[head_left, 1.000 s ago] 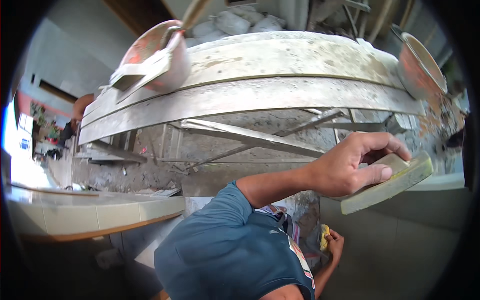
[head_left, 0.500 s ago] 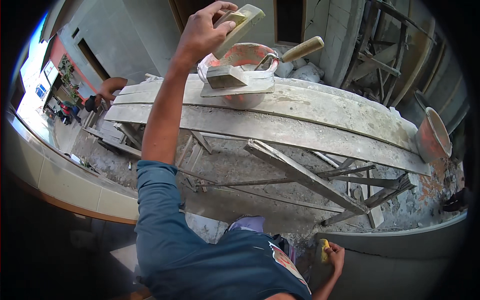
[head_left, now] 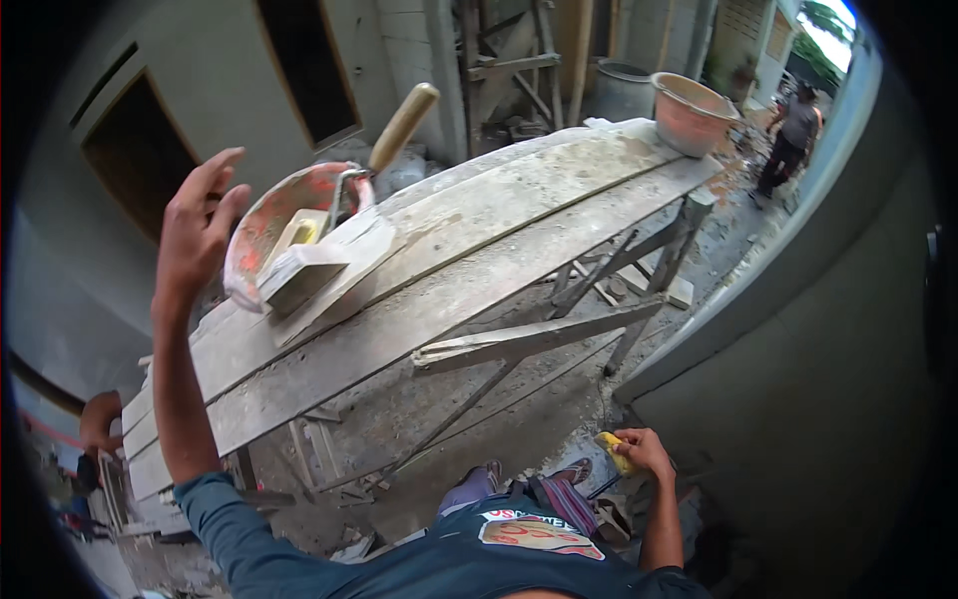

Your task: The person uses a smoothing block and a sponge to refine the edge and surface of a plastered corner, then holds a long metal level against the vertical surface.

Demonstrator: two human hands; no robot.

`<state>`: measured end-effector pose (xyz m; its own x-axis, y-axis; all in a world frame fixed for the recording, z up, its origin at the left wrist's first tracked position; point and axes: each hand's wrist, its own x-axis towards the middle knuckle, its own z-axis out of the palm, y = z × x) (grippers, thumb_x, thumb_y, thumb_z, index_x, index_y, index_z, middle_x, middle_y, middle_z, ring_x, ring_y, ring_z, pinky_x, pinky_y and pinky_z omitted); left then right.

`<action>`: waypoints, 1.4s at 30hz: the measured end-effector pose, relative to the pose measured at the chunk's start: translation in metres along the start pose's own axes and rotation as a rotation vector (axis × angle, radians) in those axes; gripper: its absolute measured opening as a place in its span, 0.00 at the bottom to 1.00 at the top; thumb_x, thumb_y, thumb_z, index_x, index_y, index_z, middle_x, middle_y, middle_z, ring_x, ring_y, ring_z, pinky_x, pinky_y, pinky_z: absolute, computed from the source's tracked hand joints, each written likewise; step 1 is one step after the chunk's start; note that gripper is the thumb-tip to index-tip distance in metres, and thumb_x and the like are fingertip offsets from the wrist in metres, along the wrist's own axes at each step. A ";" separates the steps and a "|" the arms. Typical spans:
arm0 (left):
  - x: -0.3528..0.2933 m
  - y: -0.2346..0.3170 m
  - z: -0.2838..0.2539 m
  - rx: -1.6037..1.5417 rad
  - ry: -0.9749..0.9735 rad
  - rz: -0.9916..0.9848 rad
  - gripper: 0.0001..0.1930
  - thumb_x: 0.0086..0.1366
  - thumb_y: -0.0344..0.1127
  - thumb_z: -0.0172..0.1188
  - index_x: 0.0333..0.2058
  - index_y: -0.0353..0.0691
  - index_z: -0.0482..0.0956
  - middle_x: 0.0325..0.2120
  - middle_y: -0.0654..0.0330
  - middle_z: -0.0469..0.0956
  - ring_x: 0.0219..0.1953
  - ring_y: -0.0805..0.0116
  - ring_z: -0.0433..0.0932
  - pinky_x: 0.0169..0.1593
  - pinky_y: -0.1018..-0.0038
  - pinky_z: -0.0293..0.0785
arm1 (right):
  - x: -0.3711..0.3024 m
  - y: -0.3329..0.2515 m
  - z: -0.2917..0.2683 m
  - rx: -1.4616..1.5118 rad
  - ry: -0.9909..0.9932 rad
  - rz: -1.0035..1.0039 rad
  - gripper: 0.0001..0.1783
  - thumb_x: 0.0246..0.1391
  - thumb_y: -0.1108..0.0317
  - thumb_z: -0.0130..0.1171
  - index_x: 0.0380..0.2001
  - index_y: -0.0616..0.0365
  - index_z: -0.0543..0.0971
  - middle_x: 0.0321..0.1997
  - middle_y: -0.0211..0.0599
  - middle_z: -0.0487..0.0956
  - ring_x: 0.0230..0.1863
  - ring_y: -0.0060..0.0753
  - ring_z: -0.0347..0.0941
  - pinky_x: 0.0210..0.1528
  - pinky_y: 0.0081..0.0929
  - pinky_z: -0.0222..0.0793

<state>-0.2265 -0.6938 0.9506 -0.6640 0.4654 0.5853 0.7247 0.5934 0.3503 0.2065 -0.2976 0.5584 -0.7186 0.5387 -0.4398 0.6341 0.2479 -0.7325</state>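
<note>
My left hand (head_left: 197, 228) is raised at the left, fingers apart and holding nothing, beside a mortar-smeared red bucket (head_left: 261, 225) on the planks. A pale plastering float (head_left: 301, 230) with a yellowish grip now sits in the bucket's mouth. Against its near rim rests a wooden hand board (head_left: 361, 250) with a block handle. A trowel, its wooden handle (head_left: 404, 127) pointing up, leans over the far rim. Low at the right, my right hand (head_left: 649, 452) grips a yellow sponge (head_left: 616, 454) between thumb and fingers, close to the grey wall.
A plank scaffold (head_left: 499, 255) on wooden trestles (head_left: 559, 334) crosses the view. Another bucket (head_left: 696, 112) stands at its far right end. A smooth grey wall (head_left: 778, 399) rises at the right. A person (head_left: 793, 140) stands beyond it; another person's arm (head_left: 100, 424) shows at left.
My left hand has let go of the float, which now rests in the bucket. The view has swung right, bringing the right wall and a standing person into sight. My right hand still holds the sponge.
</note>
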 end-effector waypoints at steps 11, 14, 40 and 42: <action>-0.160 0.026 -0.072 -0.824 -1.135 0.101 0.19 0.58 0.23 0.61 0.49 0.28 0.71 0.42 0.37 0.74 0.42 0.51 0.77 0.42 0.66 0.76 | -0.052 -0.056 -0.068 0.286 0.499 -0.260 0.22 0.49 0.67 0.64 0.48 0.62 0.79 0.37 0.34 0.80 0.33 0.21 0.72 0.39 0.21 0.69; -0.188 0.076 -0.004 -0.889 -0.666 0.399 0.16 0.59 0.32 0.63 0.45 0.31 0.78 0.38 0.46 0.80 0.39 0.51 0.81 0.42 0.66 0.77 | -0.030 -0.150 -0.087 0.283 0.411 -0.554 0.20 0.51 0.71 0.62 0.49 0.63 0.78 0.37 0.30 0.77 0.36 0.19 0.70 0.40 0.18 0.67; -0.512 0.014 0.149 -0.469 -0.498 -0.905 0.23 0.58 0.41 0.63 0.51 0.41 0.73 0.32 0.52 0.78 0.36 0.53 0.77 0.40 0.61 0.72 | 0.022 -0.625 0.097 -0.919 -0.257 -1.529 0.15 0.52 0.67 0.61 0.42 0.63 0.81 0.39 0.45 0.77 0.44 0.44 0.73 0.49 0.35 0.67; -0.535 0.032 0.150 -0.451 -0.509 -1.094 0.22 0.58 0.41 0.63 0.49 0.40 0.73 0.35 0.49 0.79 0.41 0.51 0.78 0.43 0.59 0.72 | 0.020 -0.622 0.082 -0.810 -0.259 -1.636 0.16 0.52 0.69 0.59 0.44 0.64 0.79 0.42 0.44 0.77 0.44 0.41 0.73 0.50 0.34 0.66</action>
<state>0.1242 -0.8259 0.5392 -0.8718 0.1362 -0.4705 -0.3071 0.5962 0.7417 -0.2251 -0.5073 0.9624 -0.6542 -0.7131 0.2520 -0.7499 0.6549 -0.0934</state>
